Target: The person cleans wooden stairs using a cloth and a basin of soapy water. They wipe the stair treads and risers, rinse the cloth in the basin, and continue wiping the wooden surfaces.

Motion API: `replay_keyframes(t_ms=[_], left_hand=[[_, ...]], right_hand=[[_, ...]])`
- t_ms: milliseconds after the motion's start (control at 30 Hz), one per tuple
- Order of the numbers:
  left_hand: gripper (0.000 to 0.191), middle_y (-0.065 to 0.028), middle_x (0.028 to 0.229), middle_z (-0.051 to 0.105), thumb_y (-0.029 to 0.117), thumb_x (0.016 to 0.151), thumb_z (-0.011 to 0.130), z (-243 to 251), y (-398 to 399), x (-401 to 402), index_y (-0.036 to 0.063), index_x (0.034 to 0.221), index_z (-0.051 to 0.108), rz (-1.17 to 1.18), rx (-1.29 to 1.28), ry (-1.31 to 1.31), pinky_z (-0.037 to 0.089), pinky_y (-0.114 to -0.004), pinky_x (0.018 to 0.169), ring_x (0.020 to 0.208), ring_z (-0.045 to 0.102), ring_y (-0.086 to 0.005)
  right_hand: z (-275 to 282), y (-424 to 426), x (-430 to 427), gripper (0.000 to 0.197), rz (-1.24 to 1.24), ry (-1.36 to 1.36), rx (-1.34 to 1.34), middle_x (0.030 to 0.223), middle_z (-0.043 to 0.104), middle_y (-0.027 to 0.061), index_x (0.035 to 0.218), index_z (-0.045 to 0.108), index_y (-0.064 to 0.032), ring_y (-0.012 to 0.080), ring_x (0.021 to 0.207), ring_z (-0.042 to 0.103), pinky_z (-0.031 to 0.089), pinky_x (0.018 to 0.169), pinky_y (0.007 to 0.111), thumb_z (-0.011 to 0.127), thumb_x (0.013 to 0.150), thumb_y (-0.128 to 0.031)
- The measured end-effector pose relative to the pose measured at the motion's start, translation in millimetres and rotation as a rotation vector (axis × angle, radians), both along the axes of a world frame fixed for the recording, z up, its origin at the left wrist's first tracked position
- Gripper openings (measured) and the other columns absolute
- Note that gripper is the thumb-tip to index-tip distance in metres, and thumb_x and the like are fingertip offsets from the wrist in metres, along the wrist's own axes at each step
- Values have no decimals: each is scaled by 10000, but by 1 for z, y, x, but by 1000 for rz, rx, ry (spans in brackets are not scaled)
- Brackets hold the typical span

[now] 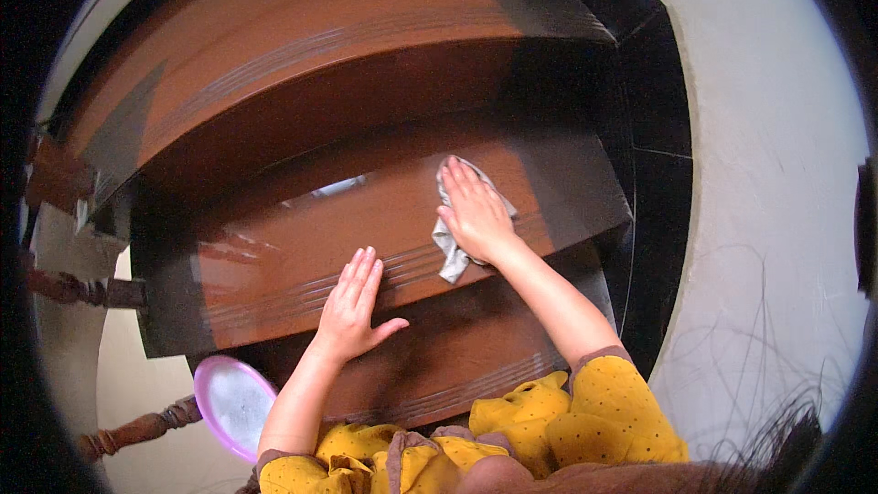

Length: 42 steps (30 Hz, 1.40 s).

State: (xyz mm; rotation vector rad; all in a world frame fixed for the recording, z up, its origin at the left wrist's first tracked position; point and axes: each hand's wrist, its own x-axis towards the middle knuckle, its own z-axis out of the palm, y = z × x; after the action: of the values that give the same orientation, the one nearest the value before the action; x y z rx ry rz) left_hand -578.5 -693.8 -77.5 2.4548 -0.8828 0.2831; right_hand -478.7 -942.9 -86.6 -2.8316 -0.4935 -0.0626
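Observation:
My right hand (477,213) lies flat on a pale grey cloth (447,254), pressing it against the brown stair tread (405,216). Part of the cloth is hidden beneath the palm, and a loose end hangs toward the grooved front edge. My left hand (353,312) holds nothing. Its fingertips rest on the tread's grooved edge (302,298), with the thumb spread to the side. The tread is glossy and reflects light at its middle and left.
A pink-rimmed basin (206,394) with whitish contents sits at lower left, beside turned wooden balusters (154,422). A higher step (329,0) rises ahead and a lower one (439,363) lies below. Black skirting tiles (655,103) and a pale wall (761,151) bound the right side.

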Motion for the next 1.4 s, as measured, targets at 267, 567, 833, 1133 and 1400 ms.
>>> replay_keyframes(t_ms=[267, 567, 833, 1133, 1400], left_hand=[[860, -257, 1374, 358, 321, 652, 778, -15, 36, -17, -67, 1303, 372, 171, -17, -37, 304, -462, 1058, 1289, 343, -397], [926, -246, 1395, 335, 383, 627, 785, -14, 71, -22, -58, 1319, 356, 277, 68, -33, 305, -455, 1060, 1299, 333, -379], [935, -249, 1392, 335, 362, 619, 792, -13, 103, -35, -64, 1323, 348, 383, 54, -34, 297, -442, 1068, 1298, 331, -380], [971, -247, 1413, 306, 344, 608, 801, -13, 143, -70, -57, 1347, 317, 534, 37, 18, 269, -446, 1079, 1319, 294, -390], [926, -260, 1399, 322, 364, 657, 778, -5, 167, -119, -77, 1334, 327, 623, 2, -5, 287, -454, 1065, 1299, 316, -410]], right_hand=[[-3, 135, -3, 608, 354, -117, 133, 1440, 290, 203, 1360, 323, 29, 298, 1333, 297, 258, 1086, 398, 495, 871, -288], [0, 34, 34, 550, -75, 12, -72, 1382, 372, 208, 1341, 340, 24, 342, 1271, 370, 298, 1052, 419, 458, 890, -267], [-2, 163, 22, 503, 112, -107, 102, 1189, 518, 217, 1192, 483, 47, 318, 1124, 492, 389, 952, 414, 563, 828, -290], [-20, 273, -27, 579, 547, -19, 133, 1429, 304, 210, 1342, 346, 42, 291, 1328, 302, 239, 1097, 367, 453, 878, -287], [-10, 281, 38, 573, 305, -179, 75, 1412, 342, 195, 1343, 358, 20, 292, 1318, 321, 267, 1083, 391, 452, 899, -329]])
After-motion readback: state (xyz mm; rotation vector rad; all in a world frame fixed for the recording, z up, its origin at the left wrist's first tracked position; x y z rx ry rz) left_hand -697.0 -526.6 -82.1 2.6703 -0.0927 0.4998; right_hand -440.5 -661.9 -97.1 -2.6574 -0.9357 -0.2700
